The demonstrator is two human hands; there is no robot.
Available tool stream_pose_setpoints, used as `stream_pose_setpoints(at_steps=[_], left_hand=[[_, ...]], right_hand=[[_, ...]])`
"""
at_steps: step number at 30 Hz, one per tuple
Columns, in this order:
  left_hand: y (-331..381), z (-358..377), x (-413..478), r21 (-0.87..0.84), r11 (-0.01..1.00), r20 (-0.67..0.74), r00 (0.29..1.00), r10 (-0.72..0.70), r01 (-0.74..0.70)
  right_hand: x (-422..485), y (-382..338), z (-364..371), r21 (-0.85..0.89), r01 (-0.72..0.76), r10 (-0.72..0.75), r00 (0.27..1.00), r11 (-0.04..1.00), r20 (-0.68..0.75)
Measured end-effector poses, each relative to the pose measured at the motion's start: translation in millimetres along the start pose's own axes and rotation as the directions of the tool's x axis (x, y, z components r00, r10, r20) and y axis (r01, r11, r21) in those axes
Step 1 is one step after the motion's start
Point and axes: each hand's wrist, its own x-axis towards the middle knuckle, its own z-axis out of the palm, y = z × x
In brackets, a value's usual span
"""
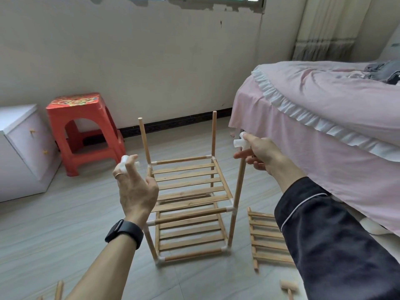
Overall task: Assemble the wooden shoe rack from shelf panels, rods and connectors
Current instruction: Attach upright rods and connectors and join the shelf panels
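Note:
A half-built wooden shoe rack (190,191) stands on the floor with two slatted shelves joined by white connectors. Two rods stick up at its back corners (144,140) and a third rises at the front right (239,182). My left hand (135,187) holds a white connector (125,164) in its fingertips above the rack's left side. My right hand (259,153) pinches another white connector (240,142) at the top of the front-right rod. A loose slatted shelf panel (268,239) lies on the floor at the right.
A small wooden mallet (289,287) lies on the floor near my right sleeve. Loose rods (58,291) lie at the bottom left. A red plastic stool (84,131) and a white cabinet (21,148) stand to the left, and a bed (324,126) with a pink cover fills the right.

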Motion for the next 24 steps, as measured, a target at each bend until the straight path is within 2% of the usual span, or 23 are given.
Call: stream_pose_setpoints(at_steps=[2,5,7,11,16,22,24], left_hand=[[0.6,-0.5,-0.2,0.001,1.0,-0.002,1.0,0.003,-0.003],[0.0,-0.8,-0.1,-0.004,1.0,-0.001,1.0,0.011,-0.011],[-0.1,-1.0,-0.4,-0.001,1.0,-0.002,1.0,0.012,-0.012],[1.3,-1.5,-0.7,0.008,1.0,-0.003,1.0,0.005,-0.005],[1.6,-3.0,-1.3,-0.021,1.0,0.014,1.0,0.004,-0.003],[2.3,-8.5,3.5,-0.263,0.963,0.003,0.998,-0.065,0.064],[2.6,-9.5,11.9,-0.414,0.886,0.017,0.975,-0.223,0.21]], right_hand=[[2.4,4.0,1.2,-0.102,0.044,-0.052,0.996,0.994,-0.077],[6.0,13.0,3.8,-0.127,0.134,-0.15,0.981,0.983,-0.125],[8.1,21.9,8.5,-0.074,0.195,-0.202,0.974,0.978,-0.103],[10.9,34.5,25.9,0.193,0.237,-0.228,0.971,0.952,-0.07],[15.2,37.0,42.6,0.244,0.267,-0.226,0.956,0.932,-0.185],[20.0,40.5,48.5,0.342,0.255,-0.203,0.962,0.904,-0.18],[22.6,44.0,49.8,0.367,0.255,-0.203,0.963,0.895,-0.176]])
